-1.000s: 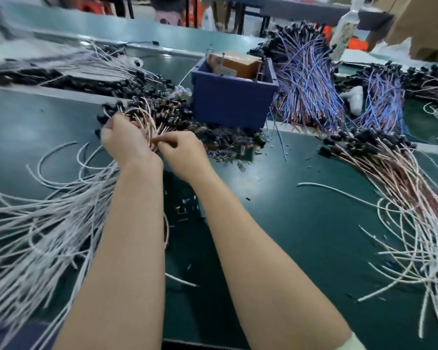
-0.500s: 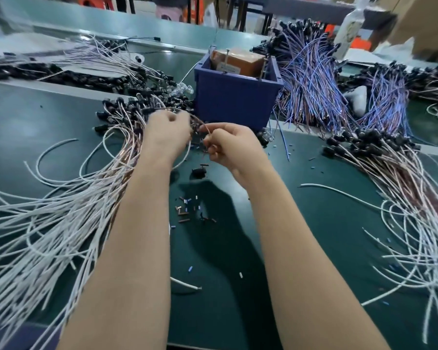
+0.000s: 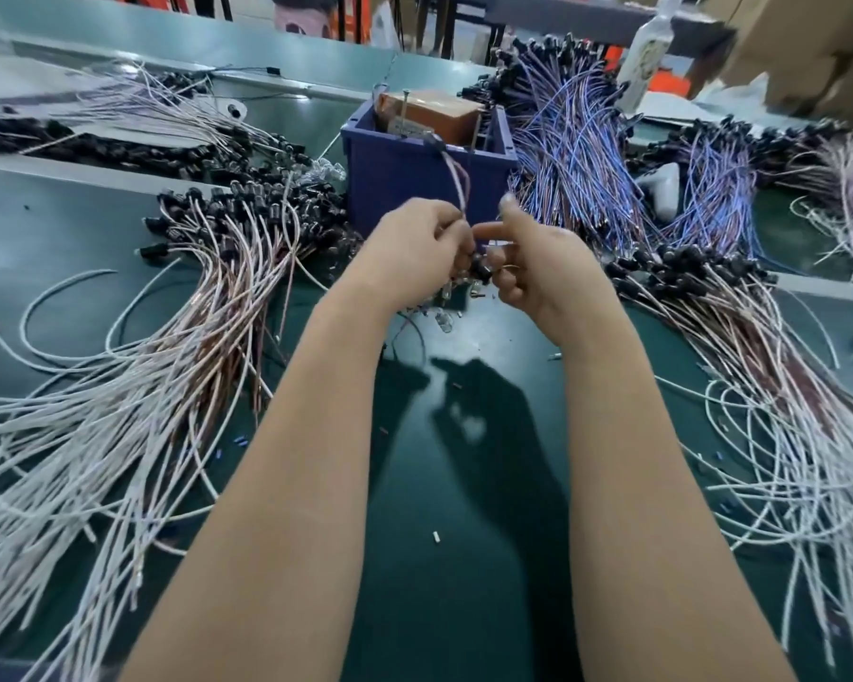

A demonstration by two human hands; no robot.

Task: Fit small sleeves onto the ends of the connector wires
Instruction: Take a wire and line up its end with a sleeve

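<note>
Since the earlier frame, both hands have been drawn rightward and closer together, and they are now held up in front of the blue bin (image 3: 405,189). One wire (image 3: 460,182) is pinched in the grip of the left hand (image 3: 410,248) and is looped upward from the fingers, across the bin's near wall. One black connector (image 3: 481,270) is seen between the two hands, just under the left fingers. On the right hand (image 3: 542,260) the thumb is raised, the forefinger is stretched toward the left hand and the lower fingers are curled. Whether anything is held in that grip cannot be told.

Small sleeves (image 3: 443,319) are scattered on the green counter (image 3: 454,607) just below the hands, too blurred to be counted, and one pale piece (image 3: 435,536) lies alone, nearer. One brown box (image 3: 429,113) is kept in the bin.

Two spreads of white-and-pink wires are laid on the counter, a left bundle (image 3: 134,396) and a right bundle (image 3: 789,415). Two blue-wired heaps are piled far right: a tall heap (image 3: 577,155) beside the bin and a lower heap (image 3: 710,189) further right.
</note>
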